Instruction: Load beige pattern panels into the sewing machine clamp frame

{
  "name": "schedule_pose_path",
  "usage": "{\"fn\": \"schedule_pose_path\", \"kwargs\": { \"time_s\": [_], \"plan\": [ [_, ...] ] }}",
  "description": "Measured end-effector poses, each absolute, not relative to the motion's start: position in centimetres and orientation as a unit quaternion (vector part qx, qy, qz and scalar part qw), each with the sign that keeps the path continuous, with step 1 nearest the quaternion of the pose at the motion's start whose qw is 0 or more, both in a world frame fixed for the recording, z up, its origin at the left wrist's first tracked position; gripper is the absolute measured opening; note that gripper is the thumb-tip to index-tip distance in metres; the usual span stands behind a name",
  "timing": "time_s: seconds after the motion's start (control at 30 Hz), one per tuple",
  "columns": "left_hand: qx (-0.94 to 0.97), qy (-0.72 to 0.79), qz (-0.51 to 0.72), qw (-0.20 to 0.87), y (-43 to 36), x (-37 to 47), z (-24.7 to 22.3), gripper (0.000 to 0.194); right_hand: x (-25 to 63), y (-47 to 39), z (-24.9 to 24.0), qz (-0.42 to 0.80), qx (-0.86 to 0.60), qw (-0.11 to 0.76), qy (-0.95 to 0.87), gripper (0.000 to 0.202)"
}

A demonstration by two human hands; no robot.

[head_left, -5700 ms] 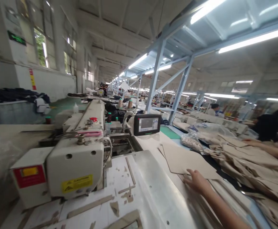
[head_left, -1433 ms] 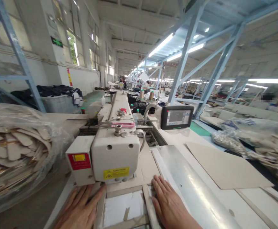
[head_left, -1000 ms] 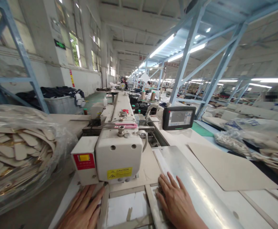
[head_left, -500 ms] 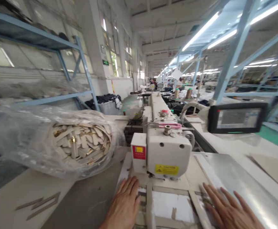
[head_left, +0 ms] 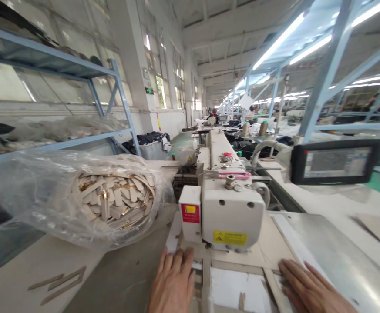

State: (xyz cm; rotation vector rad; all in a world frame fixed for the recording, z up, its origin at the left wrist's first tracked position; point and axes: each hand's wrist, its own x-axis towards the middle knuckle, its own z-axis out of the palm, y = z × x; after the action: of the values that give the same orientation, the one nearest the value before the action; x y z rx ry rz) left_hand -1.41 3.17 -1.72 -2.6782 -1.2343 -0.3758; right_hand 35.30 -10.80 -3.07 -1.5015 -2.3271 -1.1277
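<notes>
My left hand [head_left: 173, 278] lies flat, fingers stretched forward, on the left side of a flat template [head_left: 204, 282] with white panels and beige strips. My right hand [head_left: 310, 284] rests palm down at the template's right side, its fingers extended. Between and just beyond both hands stands the head of a sewing machine [head_left: 232, 213], carrying a yellow caution label. A white box [head_left: 190, 213] with a red label is fixed to its left. Neither hand holds anything that I can see. The needle area under the head is hidden.
A clear plastic bag [head_left: 55, 208] of beige straps [head_left: 114, 198] with gold-coloured metal parts lies at left. Loose strips [head_left: 62, 280] lie before it. A control screen [head_left: 336, 163] stands at right, and pink-handled tweezers or snips [head_left: 232, 174] lie on the machine. Blue shelving [head_left: 124, 104] rises at left.
The view has shifted slightly, so the scene sits a little lower and further right. My right hand's fingers have drawn closer together. Both hands stay on the template.
</notes>
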Motion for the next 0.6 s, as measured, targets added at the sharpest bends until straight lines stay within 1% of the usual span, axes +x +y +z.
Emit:
{"fn": "schedule_pose_path", "kwargs": {
  "time_s": [0.07, 0.17, 0.27, 0.37, 0.43, 0.53, 0.6],
  "plan": [
    [-0.900, -0.397, -0.121, 0.133, 3.4, -0.8, -1.9, 0.056, 33.9, -10.7, -1.1, -0.344, -0.533, 0.061, -0.771, 0.037],
    [-0.901, -0.383, -0.097, 0.180, 3.7, 0.2, -2.1, 0.068, 32.4, -10.6, 0.3, -0.276, -0.587, 0.060, -0.759, 0.040],
    [-0.898, -0.387, -0.070, 0.197, 3.9, 0.8, -2.0, 0.076, 31.5, -10.6, 0.5, -0.179, -0.640, 0.054, -0.746, 0.048],
    [-0.897, -0.399, -0.045, 0.182, 3.9, 0.7, -1.8, 0.079, 31.2, -10.7, 0.2, -0.124, -0.666, 0.037, -0.734, 0.046],
    [-0.897, -0.409, -0.025, 0.164, 3.8, 0.5, -1.7, 0.077, 31.5, -10.9, -0.2, -0.140, -0.662, 0.038, -0.736, 0.042],
    [-0.894, -0.424, -0.008, 0.146, 3.4, 0.1, -1.5, 0.073, 32.1, -11.1, -0.9, -0.202, -0.637, 0.045, -0.743, 0.038],
    [-0.891, -0.435, 0.003, 0.132, 3.1, 0.1, -1.3, 0.073, 32.3, -11.2, -1.2, -0.239, -0.625, 0.041, -0.742, 0.038]
  ]
}}
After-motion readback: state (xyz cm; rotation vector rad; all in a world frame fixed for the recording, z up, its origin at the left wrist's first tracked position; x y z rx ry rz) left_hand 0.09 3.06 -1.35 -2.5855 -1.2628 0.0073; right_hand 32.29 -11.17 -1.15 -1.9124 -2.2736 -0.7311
